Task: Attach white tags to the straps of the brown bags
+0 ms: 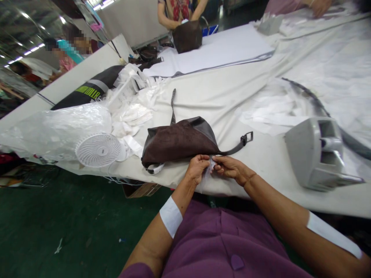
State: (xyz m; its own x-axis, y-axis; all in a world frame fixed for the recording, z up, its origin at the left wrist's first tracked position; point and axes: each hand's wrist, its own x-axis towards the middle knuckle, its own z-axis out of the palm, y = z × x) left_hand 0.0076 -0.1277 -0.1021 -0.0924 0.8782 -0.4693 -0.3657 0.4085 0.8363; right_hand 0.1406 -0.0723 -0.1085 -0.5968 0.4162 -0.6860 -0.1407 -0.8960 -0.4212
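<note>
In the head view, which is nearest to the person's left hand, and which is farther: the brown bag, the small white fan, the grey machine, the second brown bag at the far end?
From the left hand:
1. Brown bag, just above it, touching.
2. Small white fan, to its left near the table edge.
3. Grey machine, to the right, past the right hand.
4. Second brown bag, far across the table.

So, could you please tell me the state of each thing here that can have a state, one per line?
Left hand: closed, pinching the thin white piece.
Right hand: closed, pinching the same piece.
Brown bag: lying flat on the table, limp.
Strap buckle: unfastened, lying loose.
White fan: lying face up; running or not, cannot tell.
Grey machine: lying on its side.
</note>
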